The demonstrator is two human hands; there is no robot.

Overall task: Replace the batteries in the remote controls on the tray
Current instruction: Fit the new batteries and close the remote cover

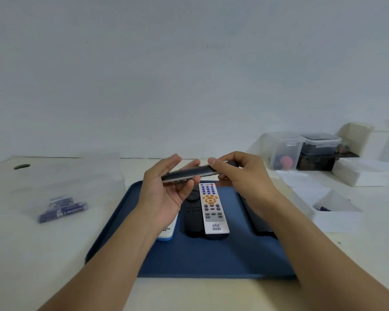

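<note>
Both hands hold one dark remote (193, 172) in the air above the far end of the blue tray (211, 259). The remote is seen edge-on, lying nearly level, its right end slightly higher. The left hand (164, 194) is palm-up beneath its left half, fingers loosely curled and cradling it from below and behind. The right hand (238, 173) comes over the right end, its thumb pressed on the near edge and its fingers curled round the far side, so it grips that end.

On the tray below the hands lie more remotes, side by side with their long sides toward the person: a white remote (212, 209) with purple and orange buttons, a black remote (192, 216) just left of it and touching, and a white one with a blue end (166, 234) mostly hidden under the left wrist. Another dark remote (259, 223) lies under the right forearm.

The tray rests on a pale desk (43, 254). Well to the left lies a clear bag of purple batteries (62, 208). To the right is an open white box (330, 212) with something dark purple inside, and farther back some clear plastic containers (301, 153).
</note>
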